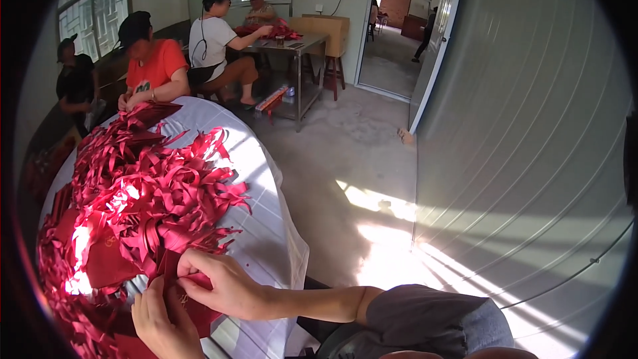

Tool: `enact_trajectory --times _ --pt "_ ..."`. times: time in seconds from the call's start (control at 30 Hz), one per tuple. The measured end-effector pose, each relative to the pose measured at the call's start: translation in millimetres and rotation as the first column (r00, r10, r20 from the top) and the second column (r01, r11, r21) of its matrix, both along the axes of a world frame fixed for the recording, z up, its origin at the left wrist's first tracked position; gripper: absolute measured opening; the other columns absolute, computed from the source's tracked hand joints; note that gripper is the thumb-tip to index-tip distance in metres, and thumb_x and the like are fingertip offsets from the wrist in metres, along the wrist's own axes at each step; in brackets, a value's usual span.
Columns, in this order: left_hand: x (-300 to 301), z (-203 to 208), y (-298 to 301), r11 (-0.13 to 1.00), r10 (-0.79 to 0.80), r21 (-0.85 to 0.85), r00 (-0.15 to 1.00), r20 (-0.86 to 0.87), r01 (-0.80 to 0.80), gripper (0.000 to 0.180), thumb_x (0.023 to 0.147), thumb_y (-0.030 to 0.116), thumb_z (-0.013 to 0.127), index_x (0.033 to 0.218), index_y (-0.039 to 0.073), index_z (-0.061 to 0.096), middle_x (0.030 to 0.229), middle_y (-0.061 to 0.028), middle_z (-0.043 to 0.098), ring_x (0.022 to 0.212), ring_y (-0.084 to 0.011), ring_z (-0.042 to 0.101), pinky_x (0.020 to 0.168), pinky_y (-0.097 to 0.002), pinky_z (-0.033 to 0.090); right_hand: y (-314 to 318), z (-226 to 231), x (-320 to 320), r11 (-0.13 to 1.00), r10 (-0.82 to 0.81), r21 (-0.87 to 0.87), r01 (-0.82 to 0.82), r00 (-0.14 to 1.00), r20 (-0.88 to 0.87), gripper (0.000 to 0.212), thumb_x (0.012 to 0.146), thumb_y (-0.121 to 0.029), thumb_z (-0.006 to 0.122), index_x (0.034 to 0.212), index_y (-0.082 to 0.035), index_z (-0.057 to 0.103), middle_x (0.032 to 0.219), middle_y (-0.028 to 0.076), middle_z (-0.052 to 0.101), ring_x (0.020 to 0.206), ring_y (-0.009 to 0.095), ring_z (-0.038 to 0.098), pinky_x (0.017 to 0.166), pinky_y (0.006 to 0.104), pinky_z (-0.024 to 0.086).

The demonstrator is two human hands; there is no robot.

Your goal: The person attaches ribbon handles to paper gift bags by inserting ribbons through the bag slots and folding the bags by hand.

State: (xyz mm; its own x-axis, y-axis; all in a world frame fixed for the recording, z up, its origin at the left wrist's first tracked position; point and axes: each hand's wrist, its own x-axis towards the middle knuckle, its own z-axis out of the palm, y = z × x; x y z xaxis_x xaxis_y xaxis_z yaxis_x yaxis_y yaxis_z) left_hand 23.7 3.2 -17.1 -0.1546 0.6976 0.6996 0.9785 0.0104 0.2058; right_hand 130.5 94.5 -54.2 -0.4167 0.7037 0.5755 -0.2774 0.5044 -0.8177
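At the near end of the table, my left hand (163, 322) and my right hand (222, 286) work close together. Between them stands a folded dark red ribbon (170, 264), and the fingers of both hands are closed on it. Under the hands lies a flat red piece (203, 316) with a small gold mark; whether the ribbon is fixed to it is hidden by my fingers. A large heap of loose red ribbons (179, 193) rises just beyond my hands. Another flat red piece (109, 259) with a gold mark rests left of them.
A pale cloth covers the long oval table (266, 226). At its far end a person in a red shirt (156, 63) handles red pieces. Two more people sit at a metal table (302, 46) holding another red heap. An open door (438, 46) stands beyond, beside a ribbed wall (525, 126).
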Motion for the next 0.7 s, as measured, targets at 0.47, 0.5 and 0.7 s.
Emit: enact_trajectory --times 0.47,0.5,0.7 --pt "-4 -2 1 0.999 -0.037 -0.015 0.999 0.001 0.037 0.021 0.081 -0.002 0.056 0.102 -0.005 0.061 0.09 -0.0191 0.063 0.083 -0.0379 0.058 0.076 -0.0429 0.046 -5 3 -15 0.976 -0.102 0.196 0.093 0.994 0.036 0.018 0.076 0.007 0.058 0.084 0.0 0.043 0.079 0.013 0.05 0.07 0.031 0.055 0.06 0.0386 0.044" --pt "-4 -3 1 0.999 -0.036 -0.01 0.999 -0.009 0.036 0.023 0.08 -0.003 0.055 0.102 -0.005 0.061 0.09 -0.0193 0.063 0.083 -0.038 0.059 0.076 -0.0429 0.046 1 2 -15 0.986 -0.039 0.162 0.032 0.998 0.041 0.019 0.076 0.007 0.058 0.084 -0.001 0.043 0.08 0.014 0.05 0.07 0.032 0.055 0.06 0.0395 0.044" --pt "-3 -1 1 0.998 -0.033 -0.046 0.999 0.019 0.034 0.021 0.08 -0.004 0.054 0.1 -0.006 0.06 0.089 -0.0202 0.062 0.082 -0.0385 0.058 0.075 -0.0433 0.045 1 0 -19 0.9 -0.151 0.42 0.115 0.987 0.053 0.021 0.074 0.007 0.057 0.09 0.0 0.044 0.083 0.016 0.049 0.073 0.036 0.055 0.061 0.0426 0.044"
